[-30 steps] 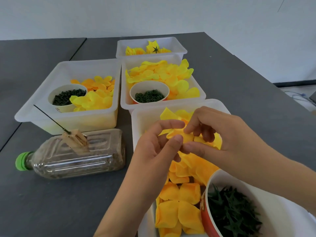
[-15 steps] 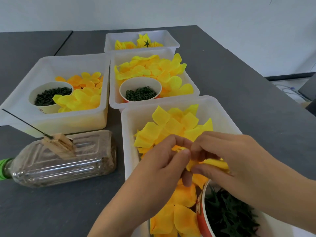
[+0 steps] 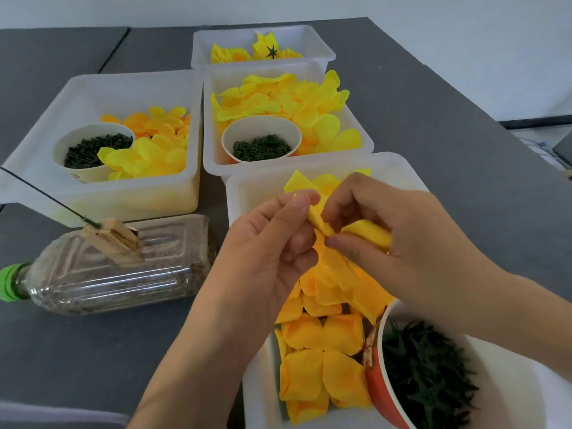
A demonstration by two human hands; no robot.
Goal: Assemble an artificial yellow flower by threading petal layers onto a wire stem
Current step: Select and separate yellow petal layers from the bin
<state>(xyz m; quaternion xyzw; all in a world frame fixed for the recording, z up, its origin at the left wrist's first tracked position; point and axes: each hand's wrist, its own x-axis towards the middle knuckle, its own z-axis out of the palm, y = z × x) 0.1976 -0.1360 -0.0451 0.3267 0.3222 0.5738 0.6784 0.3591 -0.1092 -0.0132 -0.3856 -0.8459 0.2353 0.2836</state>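
Above the near white tray [image 3: 244,193], my left hand [image 3: 269,246] and my right hand [image 3: 399,239] both pinch a yellow petal layer [image 3: 322,224] between fingertips and thumbs. Part of that layer, or a second one, curls under my right fingers; I cannot tell which. More yellow-orange petal layers [image 3: 322,351] lie in the tray below. A thin dark wire stem [image 3: 46,196] sticks up and to the left from a wooden clip [image 3: 114,239] fixed on a plastic bottle [image 3: 108,267] lying on its side, left of my hands.
A red cup of green star-shaped sepals [image 3: 424,379] stands in the near tray's right corner. Three more white trays hold yellow petals: one at the left [image 3: 93,91] and one in the middle [image 3: 213,156], each with a cup of dark green parts, and one at the back [image 3: 309,35].
The view has shifted down and back up. My hands have kept hold of the petal layer above the near tray and have pulled it slightly apart between them.
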